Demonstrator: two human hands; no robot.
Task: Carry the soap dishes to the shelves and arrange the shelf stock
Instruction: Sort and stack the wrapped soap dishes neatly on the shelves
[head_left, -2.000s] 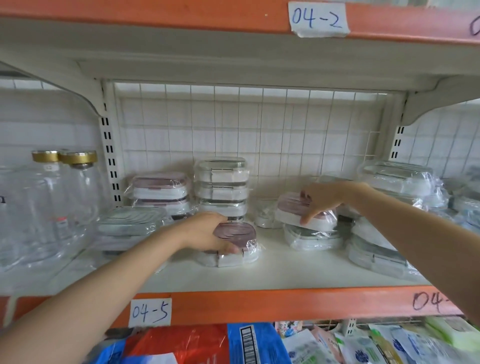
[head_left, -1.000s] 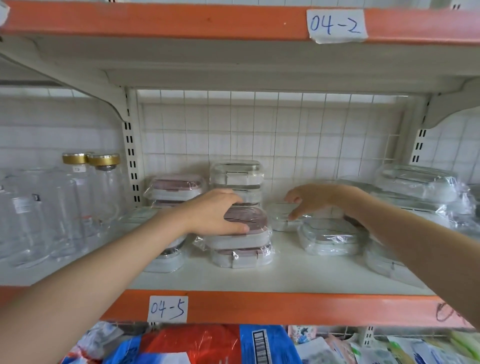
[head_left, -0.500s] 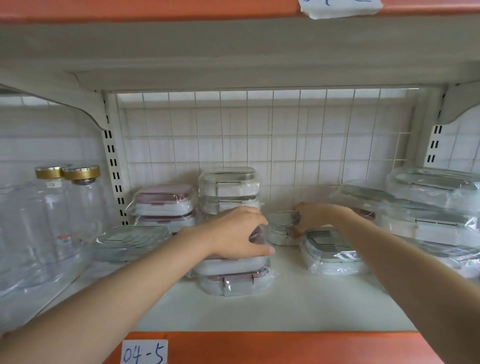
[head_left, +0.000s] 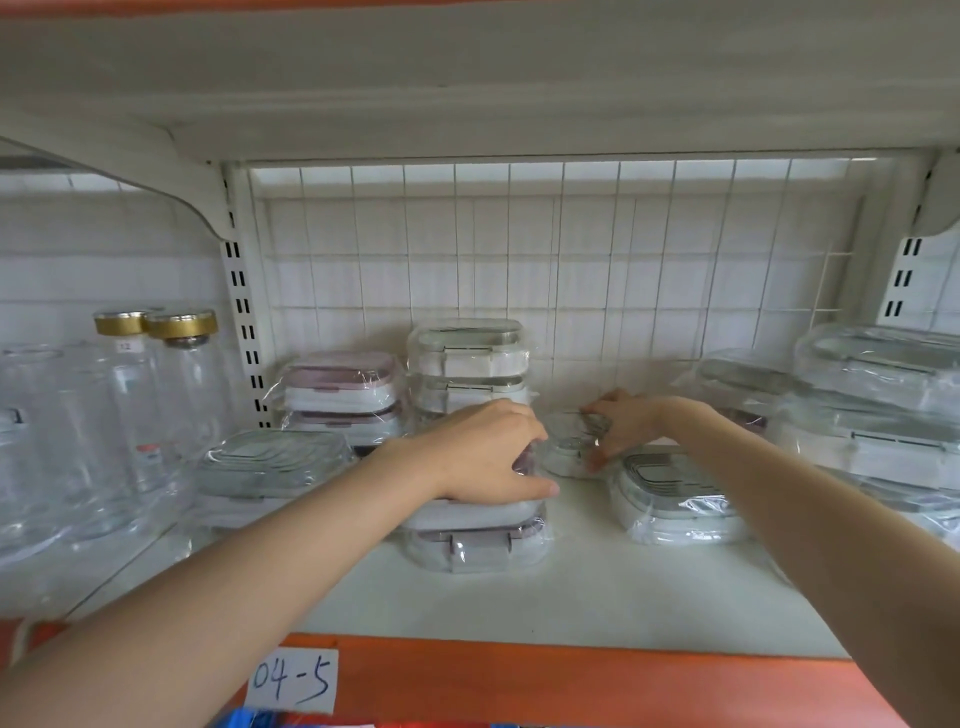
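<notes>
- My left hand (head_left: 485, 454) lay palm down on the top dish of the front stack (head_left: 475, 512), fingers curled over its far edge and thumb stretched along the near rim, gripping it.
- That front stack was two wrapped soap dishes with mauve lids, one on the other, standing on the shelf board (head_left: 571, 592) near its middle.
- My right hand (head_left: 626, 426) reached further back, and its fingers pinched a small wrapped dish (head_left: 566, 457) from the right side and top; the dish sat on the board just behind and right of the front stack.
- Just right of that small dish, touching my right wrist's line of sight, lay a grey-lidded dish (head_left: 670, 493) in clear film, flat on the board.
- Behind my left hand stood a tall stack of clear-lidded dishes (head_left: 467, 364) against the wire grid back (head_left: 571, 260).
- Left of it was a pink-lidded pair (head_left: 340, 395), stacked, and in front of those a grey-lidded dish on the left (head_left: 275, 462).
- Far right held a pile of larger wrapped boxes (head_left: 872, 410), stacked unevenly.
- Far left, beyond the slotted upright (head_left: 241, 322), stood glass bottles with gold caps (head_left: 179, 325) among other clear glassware.
- On the orange front rail (head_left: 571, 680) a paper label (head_left: 293, 680) read 04-5.
</notes>
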